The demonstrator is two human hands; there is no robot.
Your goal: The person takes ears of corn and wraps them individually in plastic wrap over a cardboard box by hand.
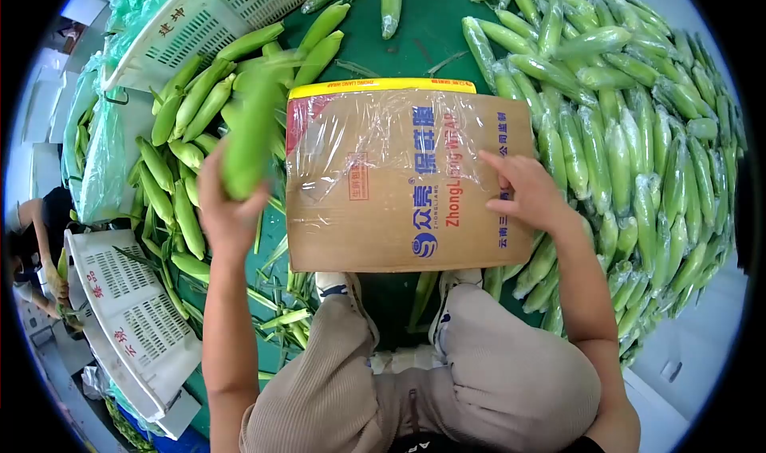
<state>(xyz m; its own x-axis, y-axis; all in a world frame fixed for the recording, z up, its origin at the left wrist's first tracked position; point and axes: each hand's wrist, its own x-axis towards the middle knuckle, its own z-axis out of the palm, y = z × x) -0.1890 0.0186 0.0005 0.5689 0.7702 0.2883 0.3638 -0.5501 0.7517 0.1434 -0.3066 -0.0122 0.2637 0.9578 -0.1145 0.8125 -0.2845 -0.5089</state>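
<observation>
My left hand is closed round the lower end of a green corn cob, which is blurred by motion and stands up between the corn pile and the box. A cardboard box lies before me, with clear plastic film spread over its top and a yellow wrap carton along its far edge. Over the box's right side, my right hand has its index finger and thumb apart, with nothing visible between them.
Unwrapped corn is heaped at the left, near white crates. Film-wrapped corn forms a large pile at the right. Husk scraps lie on the green surface. Another person's hands are at the far left.
</observation>
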